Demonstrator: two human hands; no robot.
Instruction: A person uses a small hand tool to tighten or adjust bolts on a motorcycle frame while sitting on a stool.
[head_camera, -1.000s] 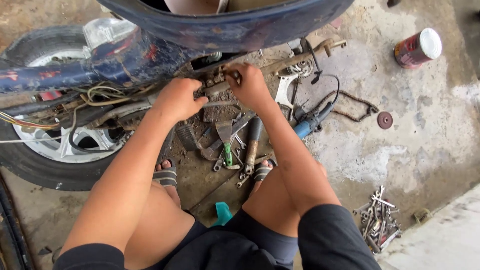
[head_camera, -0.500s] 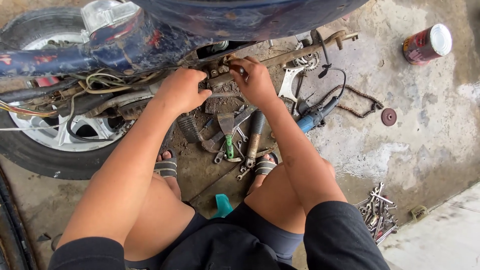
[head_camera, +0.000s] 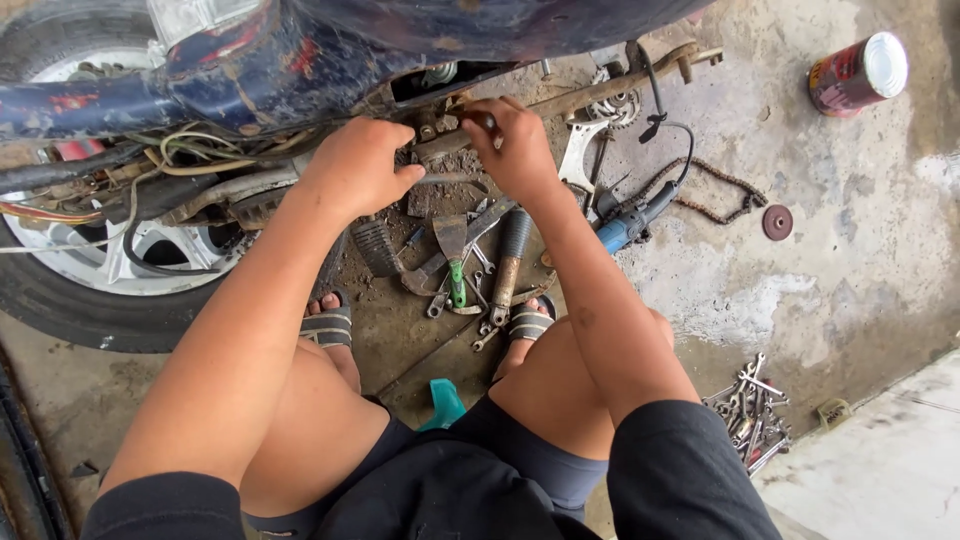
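i am crouching by the motorbike (head_camera: 300, 60), left hand (head_camera: 355, 170) gripping its underside, right hand (head_camera: 510, 140) pinching a bolt (head_camera: 487, 120); turning it looks next.

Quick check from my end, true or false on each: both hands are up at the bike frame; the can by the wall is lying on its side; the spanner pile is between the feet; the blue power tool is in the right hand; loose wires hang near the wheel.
1. Both the left hand and right hand are at the bike frame. True.
2. The can lies on its side. True.
3. The spanner pile is between the feet. False: it lies beyond the right knee.
4. The blue power tool is in the right hand. False: it lies on the floor.
5. Loose wires hang near the wheel. True.
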